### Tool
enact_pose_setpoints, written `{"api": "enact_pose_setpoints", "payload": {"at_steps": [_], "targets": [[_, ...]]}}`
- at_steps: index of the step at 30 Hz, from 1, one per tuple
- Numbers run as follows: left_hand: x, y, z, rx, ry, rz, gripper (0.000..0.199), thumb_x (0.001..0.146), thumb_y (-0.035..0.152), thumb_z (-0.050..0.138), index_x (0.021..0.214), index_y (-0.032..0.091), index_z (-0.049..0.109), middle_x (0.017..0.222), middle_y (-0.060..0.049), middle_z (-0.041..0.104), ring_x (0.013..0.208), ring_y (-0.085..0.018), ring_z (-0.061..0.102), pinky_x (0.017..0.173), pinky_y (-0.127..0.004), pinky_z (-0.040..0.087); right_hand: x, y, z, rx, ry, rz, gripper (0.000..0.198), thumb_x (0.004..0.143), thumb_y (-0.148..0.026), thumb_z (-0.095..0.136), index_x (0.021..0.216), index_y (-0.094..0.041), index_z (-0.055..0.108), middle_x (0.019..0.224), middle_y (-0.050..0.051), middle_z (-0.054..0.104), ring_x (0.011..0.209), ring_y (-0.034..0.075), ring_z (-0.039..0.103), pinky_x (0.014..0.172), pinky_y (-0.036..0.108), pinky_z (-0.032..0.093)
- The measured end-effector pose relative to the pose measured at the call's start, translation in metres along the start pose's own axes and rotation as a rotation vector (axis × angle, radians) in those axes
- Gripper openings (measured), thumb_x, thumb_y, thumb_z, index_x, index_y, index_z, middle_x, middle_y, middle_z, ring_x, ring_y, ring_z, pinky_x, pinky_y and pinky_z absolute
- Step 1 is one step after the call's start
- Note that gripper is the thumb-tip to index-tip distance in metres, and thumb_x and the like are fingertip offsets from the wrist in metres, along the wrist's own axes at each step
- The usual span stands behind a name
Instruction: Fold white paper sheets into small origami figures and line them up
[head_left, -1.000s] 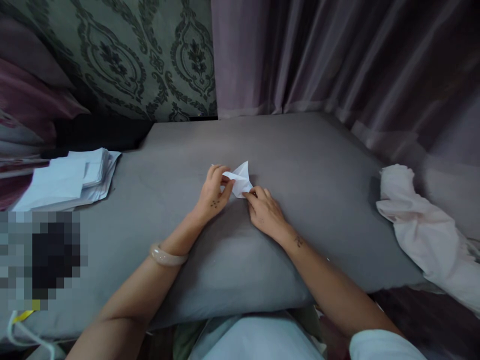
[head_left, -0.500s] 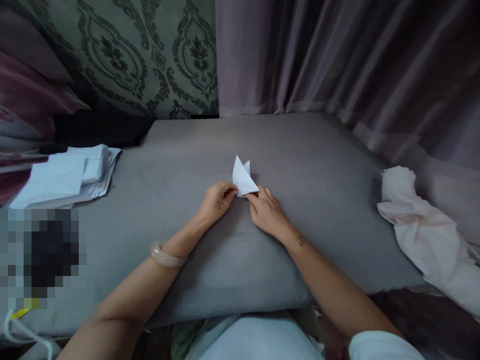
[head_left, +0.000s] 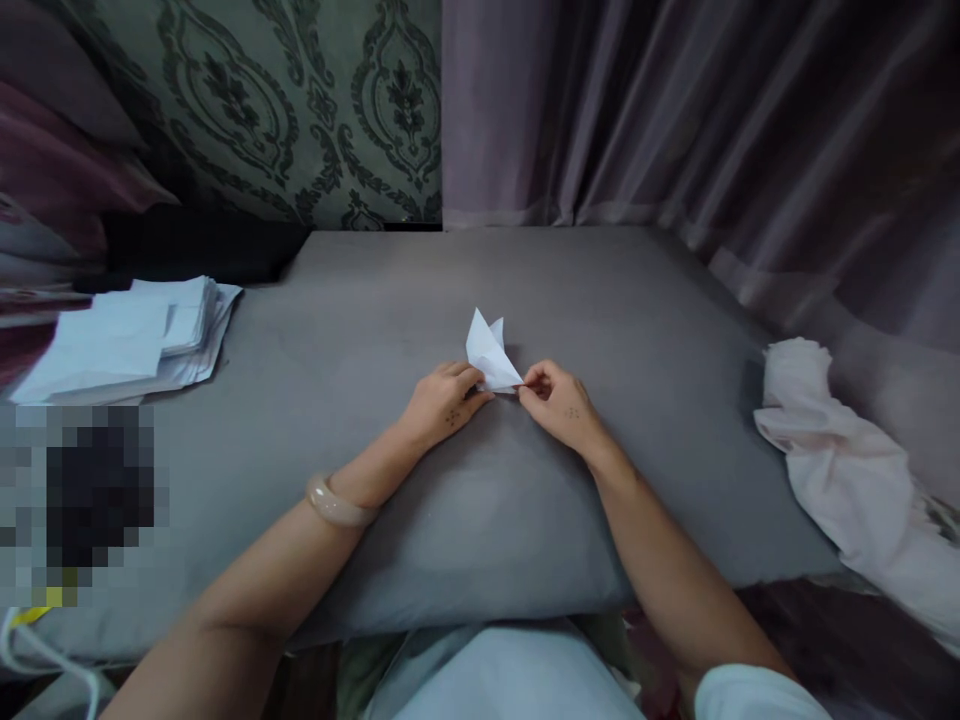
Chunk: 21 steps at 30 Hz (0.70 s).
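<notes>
White paper (head_left: 491, 362), grey sheet (head_left: 375, 300), green wallpaper (head_left: 322, 105) with dark damask pattern, mauve curtain (head_left: 495, 110), cream bangle (head_left: 337, 505)

Readable text: none that I can make out from my end.
Left hand (head_left: 448, 402): small dark dots (head_left: 452, 416) on its back, centre of the frame; I read no letter or number in them.
Right hand (head_left: 556, 402): fainter dots (head_left: 572, 412), just right of centre, equally illegible to me.
Pixelated patch (head_left: 101, 490), lower left: too coarse for me.

The left grip (head_left: 448, 402) partly hides the folded paper (head_left: 491, 358), and pixelation obscures a dark object (head_left: 101, 485).
</notes>
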<state>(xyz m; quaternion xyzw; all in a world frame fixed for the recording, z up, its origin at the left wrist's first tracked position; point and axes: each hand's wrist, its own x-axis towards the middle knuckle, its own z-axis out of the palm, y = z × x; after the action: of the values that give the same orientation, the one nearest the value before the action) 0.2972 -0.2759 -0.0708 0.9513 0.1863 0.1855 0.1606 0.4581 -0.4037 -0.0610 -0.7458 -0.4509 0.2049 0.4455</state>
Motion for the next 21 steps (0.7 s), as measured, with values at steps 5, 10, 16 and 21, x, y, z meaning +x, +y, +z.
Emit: {"api": "enact_pose_setpoints", "payload": {"at_steps": [5, 10, 16, 21], "targets": [[0.001, 0.004, 0.001, 0.163, -0.03, 0.038, 0.023, 0.096, 0.035, 0.048, 0.097, 0.017, 0.063, 0.095, -0.008, 0.067, 0.091, -0.022, 0.061, 0.071, -0.03, 0.047, 0.0, 0.004, 0.001, 0.092, -0.052, -0.099, 0.018, 0.076, -0.021, 0.059, 0.093, -0.022, 0.051, 0.084, 0.001, 0.068, 0.071, 0.014, 0.066, 0.07, 0.028, 0.051], [0.0, 0.005, 0.003, 0.25, -0.038, 0.089, 0.028, 0.099, 0.034, 0.041, 0.094, 0.017, 0.063, 0.09, -0.008, 0.066, 0.087, -0.021, 0.06, 0.067, -0.029, 0.044, -0.002, 0.005, -0.002, -0.144, -0.064, -0.287, 0.021, 0.084, -0.019, 0.054, 0.104, -0.022, 0.061, 0.092, 0.003, 0.067, 0.079, 0.015, 0.064, 0.075, 0.028, 0.05], [0.0, 0.004, 0.002, 0.261, -0.038, 0.122, 0.03, 0.099, 0.034, 0.038, 0.093, 0.017, 0.062, 0.089, -0.006, 0.065, 0.086, -0.02, 0.059, 0.064, -0.028, 0.042, -0.006, 0.007, -0.009, -0.481, -0.086, -0.489, 0.027, 0.094, -0.015, 0.042, 0.111, -0.021, 0.063, 0.104, 0.008, 0.067, 0.093, 0.019, 0.063, 0.081, 0.029, 0.049], [0.0, 0.005, 0.0, 0.257, -0.04, 0.132, 0.031, 0.1, 0.034, 0.037, 0.092, 0.017, 0.062, 0.088, -0.006, 0.065, 0.085, -0.019, 0.058, 0.064, -0.028, 0.042, -0.007, 0.008, -0.01, -0.708, -0.057, -0.626, 0.03, 0.095, -0.01, 0.039, 0.111, -0.018, 0.063, 0.103, 0.009, 0.068, 0.094, 0.019, 0.062, 0.08, 0.029, 0.047]]}}
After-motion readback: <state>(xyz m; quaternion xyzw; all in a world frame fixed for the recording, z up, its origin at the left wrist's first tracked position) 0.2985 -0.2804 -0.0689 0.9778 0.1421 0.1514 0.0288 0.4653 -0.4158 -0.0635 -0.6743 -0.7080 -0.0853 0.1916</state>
